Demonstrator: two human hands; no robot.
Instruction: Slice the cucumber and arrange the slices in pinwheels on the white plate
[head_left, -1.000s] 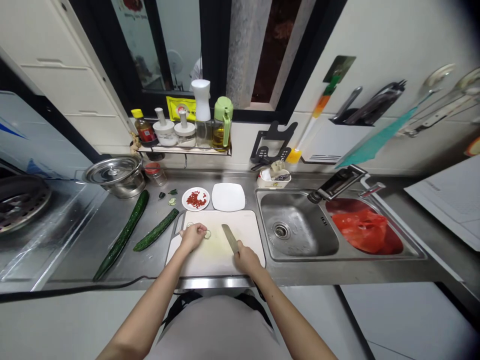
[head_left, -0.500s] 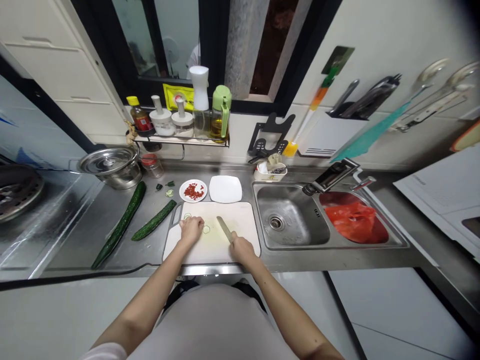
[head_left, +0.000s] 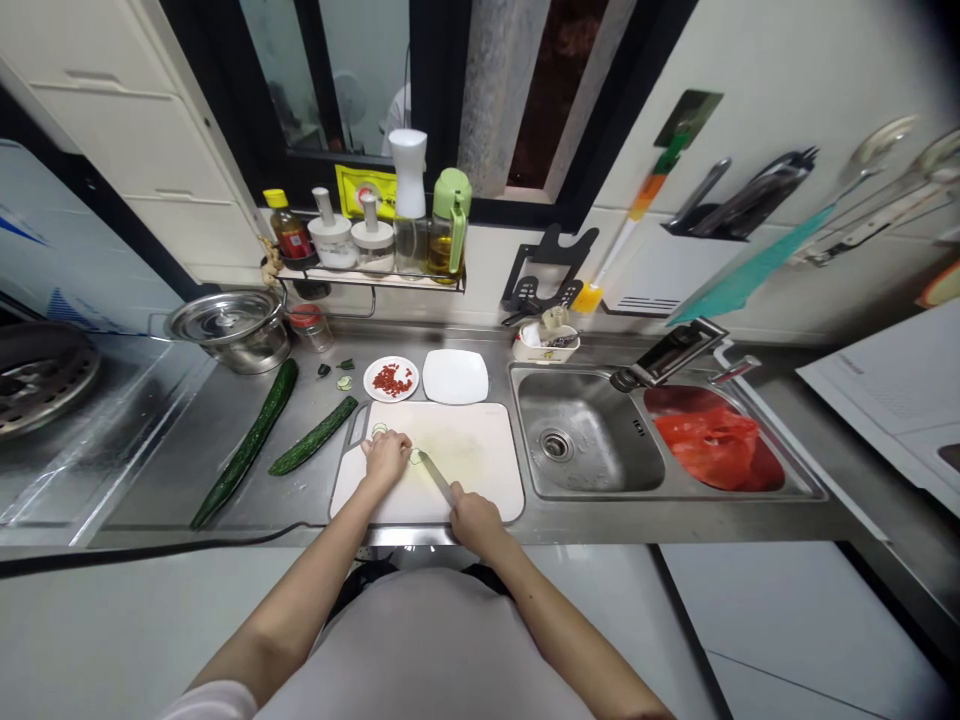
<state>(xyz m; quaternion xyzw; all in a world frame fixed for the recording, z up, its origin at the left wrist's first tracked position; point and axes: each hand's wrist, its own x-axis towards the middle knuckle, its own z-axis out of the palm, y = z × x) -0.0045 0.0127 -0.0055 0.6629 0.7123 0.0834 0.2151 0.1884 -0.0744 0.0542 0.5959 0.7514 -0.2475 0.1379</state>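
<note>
My right hand [head_left: 474, 520] grips a kitchen knife [head_left: 437, 477] by its handle. The blade slants up and left over the white cutting board [head_left: 480, 450], its tip at a thin cucumber slice [head_left: 415, 457]. Just left of that slice is my left hand [head_left: 386, 458], fingers bent and drawn together on the board. What lies under those fingers is hidden. Behind the left hand, another pale green cucumber slice [head_left: 379, 428] shows in part. Two dark green cucumbers, a shorter one [head_left: 313, 436] and a longer one [head_left: 247, 445], lie left of the board.
Behind the board stand a plate [head_left: 372, 392] of chopped red pieces and a white square plate [head_left: 455, 376]. Cucumber trimmings [head_left: 344, 383] lie nearby. A steel pot [head_left: 255, 350] is back left; a sink [head_left: 592, 475] adjoins the board's right. A condiment shelf [head_left: 375, 276] hangs above.
My right hand has moved the knife left, bringing its tip to the cucumber slice beside my left hand. The left hand stays nearly in place. The view has shifted slightly.
</note>
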